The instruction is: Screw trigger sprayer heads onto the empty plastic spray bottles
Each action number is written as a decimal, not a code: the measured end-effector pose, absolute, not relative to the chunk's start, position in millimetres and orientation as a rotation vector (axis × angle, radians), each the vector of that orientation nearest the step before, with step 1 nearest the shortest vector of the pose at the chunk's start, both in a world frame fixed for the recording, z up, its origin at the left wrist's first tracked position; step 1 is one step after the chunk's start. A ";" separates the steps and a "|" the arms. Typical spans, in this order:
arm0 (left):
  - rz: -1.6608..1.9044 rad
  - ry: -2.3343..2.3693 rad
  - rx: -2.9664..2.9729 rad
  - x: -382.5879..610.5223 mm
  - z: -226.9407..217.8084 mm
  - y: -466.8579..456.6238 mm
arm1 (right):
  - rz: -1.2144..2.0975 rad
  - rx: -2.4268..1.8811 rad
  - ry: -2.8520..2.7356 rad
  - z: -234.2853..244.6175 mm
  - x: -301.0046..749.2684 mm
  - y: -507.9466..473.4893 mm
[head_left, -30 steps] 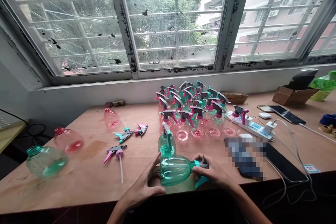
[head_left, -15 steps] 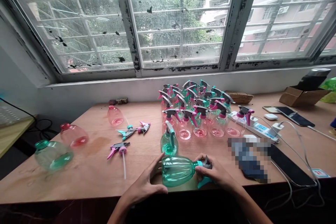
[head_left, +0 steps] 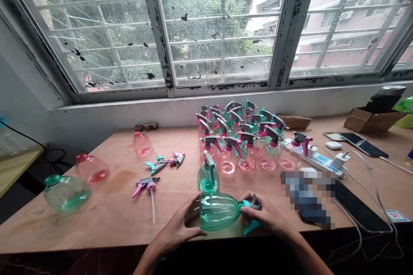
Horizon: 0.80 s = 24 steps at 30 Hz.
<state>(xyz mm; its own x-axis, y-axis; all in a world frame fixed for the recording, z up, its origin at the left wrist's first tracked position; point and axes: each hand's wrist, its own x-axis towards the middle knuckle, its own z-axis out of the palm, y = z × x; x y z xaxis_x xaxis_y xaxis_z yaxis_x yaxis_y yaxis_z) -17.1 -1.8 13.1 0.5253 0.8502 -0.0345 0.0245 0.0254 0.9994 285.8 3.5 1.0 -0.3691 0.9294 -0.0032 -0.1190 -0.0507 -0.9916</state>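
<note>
A clear green spray bottle (head_left: 219,212) lies sideways in front of me at the table's front edge, its base to the left and its nozzle head to the right. My left hand (head_left: 182,223) curves round the base, thumb below and fingers above, with a gap at the palm. Around the grey and teal spray head (head_left: 254,203), my right hand (head_left: 266,215) is closed at the neck. Just behind stands another green spray bottle (head_left: 208,176), upright. Several pink and green spray bottles (head_left: 248,154) with heads fitted are grouped beyond it.
On the left lie two pink bottles without heads (head_left: 92,168) and a green one (head_left: 66,193). Loose spray heads (head_left: 151,184) rest nearer the middle. To the right are a power strip (head_left: 325,163), phones (head_left: 359,206), cables and a cardboard box (head_left: 371,119). Windows rise behind.
The view has shifted very slightly. Both hands keep nearly the same place on the green spray bottle, and the other things have not moved.
</note>
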 end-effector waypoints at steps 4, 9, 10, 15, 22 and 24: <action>0.761 0.754 1.406 -16.4 13.5 -3.5 | 1.556 -0.937 -1.369 1.2 284.8 3.2; 0.797 0.800 1.398 -17.4 12.2 -6.1 | 1.562 -0.977 -1.378 2.4 285.2 3.0; 0.797 0.806 1.394 -18.0 12.4 -6.0 | 1.554 -0.982 -1.377 2.0 285.3 3.3; 0.724 0.773 1.442 -21.2 18.1 -5.2 | 1.515 -0.961 -1.396 -6.6 285.7 5.5; 0.752 0.746 1.498 -22.9 11.6 -4.3 | 1.514 -0.938 -1.409 -13.3 287.7 7.5; 0.771 0.722 1.462 -22.8 9.8 -3.5 | 1.501 -0.950 -1.412 -12.8 288.5 7.8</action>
<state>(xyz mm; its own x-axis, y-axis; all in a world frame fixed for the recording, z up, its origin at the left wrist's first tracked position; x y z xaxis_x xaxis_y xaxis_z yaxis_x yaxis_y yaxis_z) -22.8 -3.5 9.8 0.5778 0.8154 0.0369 -0.0164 -0.0336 0.9993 288.5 7.8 -12.8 -0.3550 0.9346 0.0216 -0.0785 -0.0068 -0.9969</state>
